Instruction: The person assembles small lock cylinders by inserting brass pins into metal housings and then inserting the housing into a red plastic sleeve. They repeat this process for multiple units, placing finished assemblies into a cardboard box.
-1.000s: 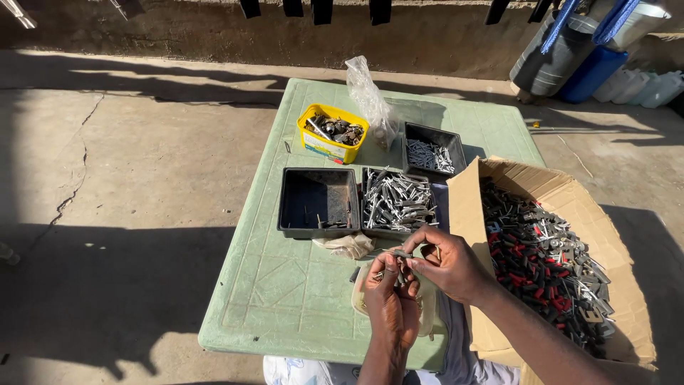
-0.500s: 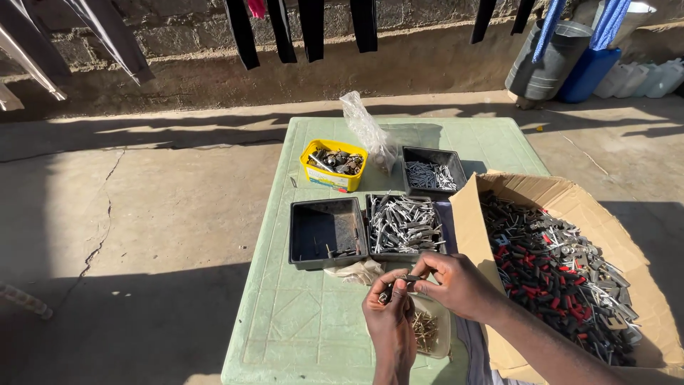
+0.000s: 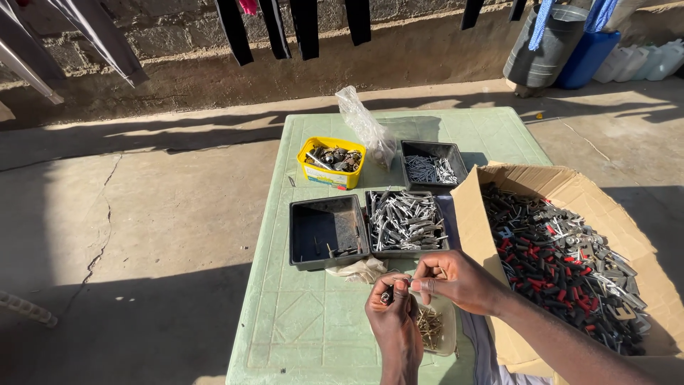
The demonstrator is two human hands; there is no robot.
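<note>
My left hand (image 3: 394,321) pinches a small dark metal part (image 3: 387,295) above the near end of the pale green table (image 3: 299,328). My right hand (image 3: 456,280) meets it from the right, fingertips closed on the same part. Just under the hands lies a clear tub of small brass-coloured pieces (image 3: 432,326). A crumpled white cloth (image 3: 362,269) lies to the left of them. Behind the hands stands a black tray of silvery metal parts (image 3: 406,221).
A nearly empty black tray (image 3: 326,232), a yellow tub of dark parts (image 3: 331,161), a clear plastic bag (image 3: 365,128) and a smaller black tray (image 3: 431,166) share the table. A cardboard box of black and red pieces (image 3: 563,257) stands at the right. Barrels (image 3: 545,46) line the far wall.
The view has tilted up and shifted, so the table sits lower in frame. Both hands stay together over the near end, still working the small part.
</note>
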